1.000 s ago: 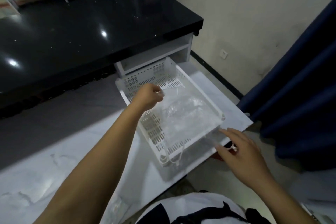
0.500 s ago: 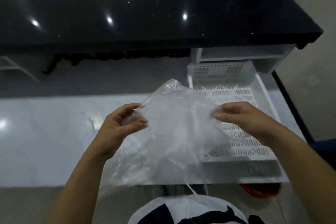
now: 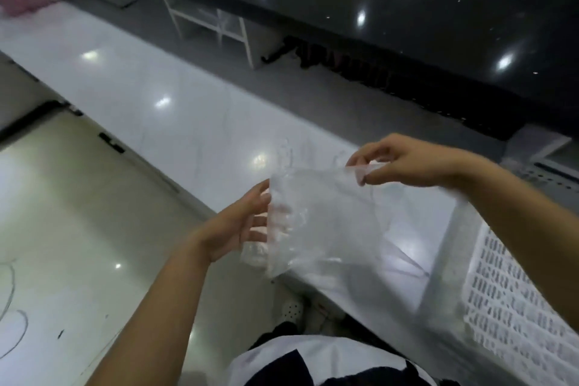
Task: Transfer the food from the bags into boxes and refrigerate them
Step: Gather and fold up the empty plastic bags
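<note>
Clear thin plastic forms the task item: a transparent, crumpled plastic bag [image 3: 329, 222] held in the air above the near edge of the white glossy marble-pattern counter [image 3: 175, 97]. The left hand [image 3: 241, 226] holds the bag's left edge, fingers spread behind the film. The right hand [image 3: 404, 163], farther out, pinches the upper right corner between thumb and fingertips. The bag's long axis runs between the two grips. The white perforated plastic basket [image 3: 507, 301] lies just right of the bag, so the right hand is the nearer one. No food is discernible inside.
</note>
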Demonstrator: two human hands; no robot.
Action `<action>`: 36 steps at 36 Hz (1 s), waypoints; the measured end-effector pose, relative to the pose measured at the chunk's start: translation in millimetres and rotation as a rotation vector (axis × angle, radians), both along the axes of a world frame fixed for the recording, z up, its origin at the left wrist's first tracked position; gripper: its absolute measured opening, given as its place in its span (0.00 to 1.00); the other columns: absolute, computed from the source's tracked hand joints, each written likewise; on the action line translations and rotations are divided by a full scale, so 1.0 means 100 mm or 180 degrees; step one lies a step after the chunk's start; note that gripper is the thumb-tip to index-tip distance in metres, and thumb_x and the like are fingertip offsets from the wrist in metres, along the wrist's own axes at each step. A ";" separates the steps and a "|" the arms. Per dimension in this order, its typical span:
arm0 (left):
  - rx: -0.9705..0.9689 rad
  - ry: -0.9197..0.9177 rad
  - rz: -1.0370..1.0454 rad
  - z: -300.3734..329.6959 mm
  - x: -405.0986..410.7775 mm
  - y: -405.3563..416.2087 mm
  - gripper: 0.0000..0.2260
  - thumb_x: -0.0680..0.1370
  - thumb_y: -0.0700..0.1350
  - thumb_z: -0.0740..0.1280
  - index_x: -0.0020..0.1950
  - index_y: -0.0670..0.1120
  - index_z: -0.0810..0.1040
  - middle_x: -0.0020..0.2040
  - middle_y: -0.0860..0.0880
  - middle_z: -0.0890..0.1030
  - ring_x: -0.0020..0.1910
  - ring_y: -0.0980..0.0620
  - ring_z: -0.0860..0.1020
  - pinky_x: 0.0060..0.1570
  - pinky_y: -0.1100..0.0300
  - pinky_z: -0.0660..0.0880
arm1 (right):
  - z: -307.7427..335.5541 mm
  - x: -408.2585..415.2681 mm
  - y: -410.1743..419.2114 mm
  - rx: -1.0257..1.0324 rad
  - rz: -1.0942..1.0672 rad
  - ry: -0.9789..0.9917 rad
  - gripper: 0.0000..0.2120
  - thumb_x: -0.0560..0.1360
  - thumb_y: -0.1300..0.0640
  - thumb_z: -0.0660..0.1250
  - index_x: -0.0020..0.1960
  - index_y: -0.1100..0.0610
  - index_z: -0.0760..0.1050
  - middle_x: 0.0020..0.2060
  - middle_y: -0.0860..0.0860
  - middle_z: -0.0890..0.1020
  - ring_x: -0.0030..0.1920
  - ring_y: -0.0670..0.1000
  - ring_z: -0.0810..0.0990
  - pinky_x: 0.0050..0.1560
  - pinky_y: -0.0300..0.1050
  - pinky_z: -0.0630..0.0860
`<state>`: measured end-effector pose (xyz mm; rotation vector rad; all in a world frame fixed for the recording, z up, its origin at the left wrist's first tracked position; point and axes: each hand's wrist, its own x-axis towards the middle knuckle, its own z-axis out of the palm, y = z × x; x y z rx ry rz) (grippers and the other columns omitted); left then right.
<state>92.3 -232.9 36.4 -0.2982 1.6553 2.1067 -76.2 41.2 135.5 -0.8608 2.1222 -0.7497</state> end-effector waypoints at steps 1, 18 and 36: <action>0.0135 0.0067 0.0146 0.00 -0.04 0.00 0.26 0.78 0.59 0.66 0.76 0.62 0.65 0.69 0.44 0.77 0.64 0.39 0.78 0.55 0.45 0.79 | 0.02 -0.05 -0.10 0.0097 0.0090 0.0089 0.05 0.74 0.57 0.69 0.43 0.48 0.83 0.52 0.44 0.85 0.57 0.49 0.81 0.66 0.56 0.73; -0.0203 -0.0114 0.2488 -0.32 0.25 0.55 0.11 0.77 0.38 0.72 0.43 0.42 0.70 0.35 0.50 0.80 0.38 0.46 0.85 0.33 0.51 0.83 | -0.45 0.02 -1.10 -0.0190 -0.0784 0.2994 0.23 0.75 0.57 0.65 0.70 0.54 0.71 0.74 0.59 0.66 0.77 0.62 0.57 0.74 0.67 0.51; -0.2410 -0.0346 0.2276 -0.88 0.54 0.36 0.10 0.75 0.43 0.74 0.53 0.52 0.77 0.38 0.47 0.78 0.35 0.50 0.76 0.33 0.66 0.71 | -2.25 1.19 -0.74 0.1424 -0.1075 0.1869 0.38 0.78 0.30 0.35 0.80 0.49 0.34 0.80 0.50 0.37 0.79 0.54 0.33 0.75 0.63 0.34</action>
